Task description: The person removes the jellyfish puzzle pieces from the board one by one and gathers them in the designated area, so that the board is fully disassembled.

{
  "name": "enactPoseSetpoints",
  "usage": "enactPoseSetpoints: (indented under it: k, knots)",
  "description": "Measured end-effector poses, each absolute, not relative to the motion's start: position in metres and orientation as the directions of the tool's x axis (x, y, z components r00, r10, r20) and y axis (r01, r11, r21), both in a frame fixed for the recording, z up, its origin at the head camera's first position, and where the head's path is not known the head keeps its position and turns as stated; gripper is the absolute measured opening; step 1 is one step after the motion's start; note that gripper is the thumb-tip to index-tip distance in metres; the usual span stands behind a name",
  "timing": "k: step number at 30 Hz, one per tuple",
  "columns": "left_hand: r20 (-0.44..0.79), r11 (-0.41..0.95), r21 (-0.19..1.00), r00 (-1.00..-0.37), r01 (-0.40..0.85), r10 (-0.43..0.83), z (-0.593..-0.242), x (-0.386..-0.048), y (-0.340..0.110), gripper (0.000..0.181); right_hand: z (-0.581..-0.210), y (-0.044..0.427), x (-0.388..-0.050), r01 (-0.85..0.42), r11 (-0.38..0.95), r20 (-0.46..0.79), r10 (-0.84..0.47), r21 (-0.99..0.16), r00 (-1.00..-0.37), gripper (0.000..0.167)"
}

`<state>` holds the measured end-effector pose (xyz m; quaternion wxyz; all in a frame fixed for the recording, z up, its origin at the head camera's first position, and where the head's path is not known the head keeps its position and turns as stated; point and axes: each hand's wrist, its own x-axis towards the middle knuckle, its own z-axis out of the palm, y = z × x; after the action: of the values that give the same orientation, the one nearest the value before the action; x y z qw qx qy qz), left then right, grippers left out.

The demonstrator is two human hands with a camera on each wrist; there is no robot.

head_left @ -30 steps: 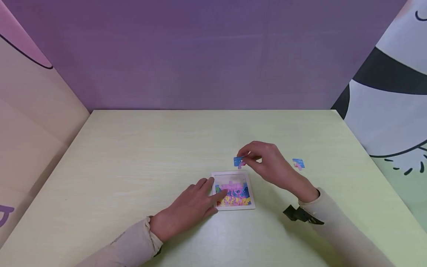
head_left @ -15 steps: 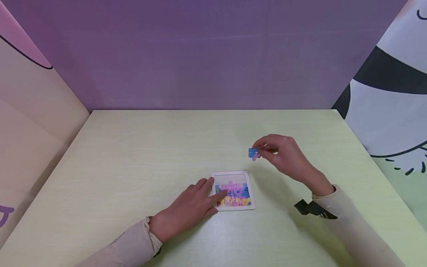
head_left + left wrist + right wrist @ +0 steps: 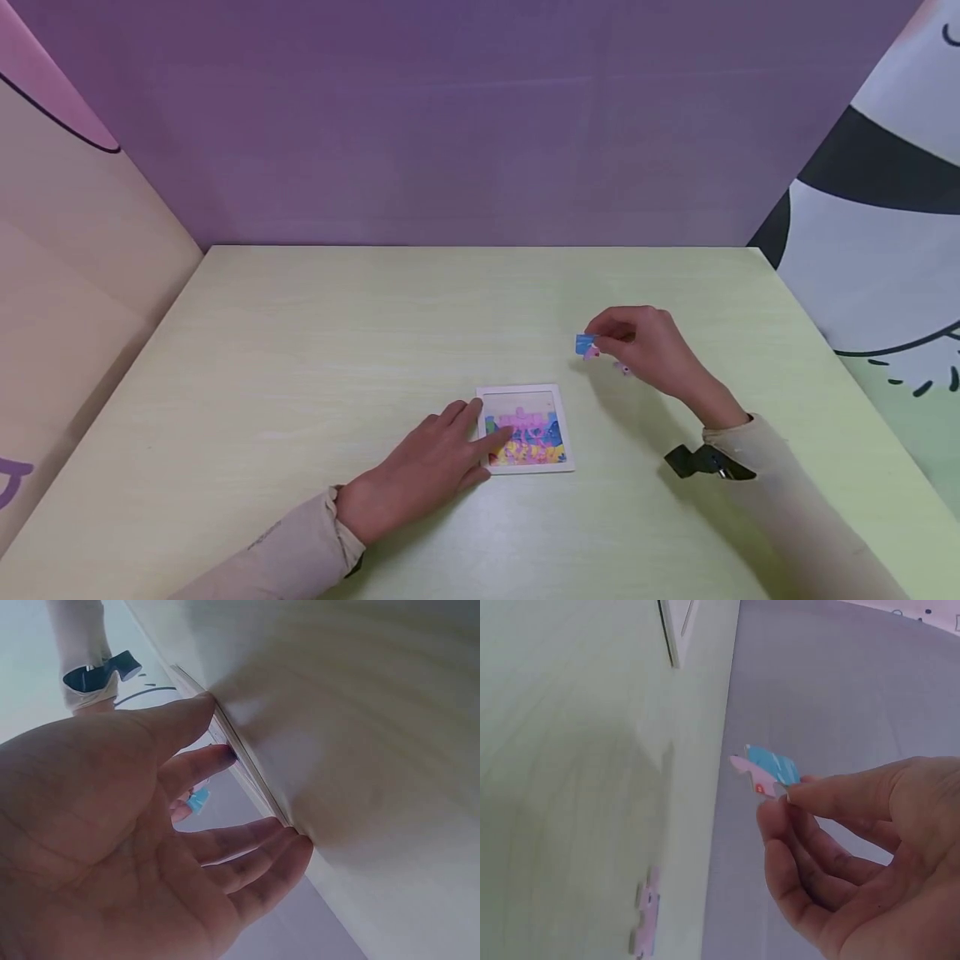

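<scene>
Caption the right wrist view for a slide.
Right hand pinches a blue and pink puzzle piece; another piece lies on the table.

The tabletop point(image 3: 337, 333) looks to me like smooth, wood-grained laminate with a faint sheen. The puzzle frame point(image 3: 532, 468) has a matt, painted-looking rim, and the pinched puzzle piece point(image 3: 772, 763) seems to be stiff card, its printed face smooth. The sleeves point(image 3: 277, 550) are creased, matt cloth; the black wrist mount point(image 3: 682, 462) looks plastic.
</scene>
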<state>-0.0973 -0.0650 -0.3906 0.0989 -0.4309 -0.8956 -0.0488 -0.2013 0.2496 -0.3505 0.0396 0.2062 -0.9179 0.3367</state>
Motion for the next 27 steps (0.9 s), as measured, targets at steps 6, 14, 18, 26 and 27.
enactPoseSetpoints:
  k: [6,14,18,26,27]
  knots:
    - [0.216,0.63,-0.009,-0.614,0.776,0.759,-0.39,-0.098,-0.065,0.038,-0.357,0.254,-0.208,-0.355,0.664,0.136,-0.359,-0.657,-0.923,0.009]
    - [0.214,0.631,-0.011,-0.614,0.776,0.76,-0.392,-0.1,-0.064,0.039,-0.365,0.258,-0.213,-0.303,0.673,0.051,-0.366,-0.675,-0.929,0.009]
    - [0.205,0.631,-0.008,-0.617,0.775,0.76,-0.393,-0.1,-0.065,0.04,-0.369,0.26,-0.216,-0.287,0.687,0.021,-0.368,-0.668,-0.93,0.01]
    - [0.195,0.636,-0.001,-0.623,0.772,0.757,-0.393,-0.099,-0.064,0.04,-0.376,0.263,-0.219,-0.334,0.739,0.036,-0.388,-0.585,-0.921,0.013]
    - [0.193,0.636,-0.001,-0.624,0.772,0.757,-0.393,-0.099,-0.064,0.04,-0.377,0.263,-0.219,-0.338,0.74,0.039,-0.39,-0.582,-0.92,0.013]
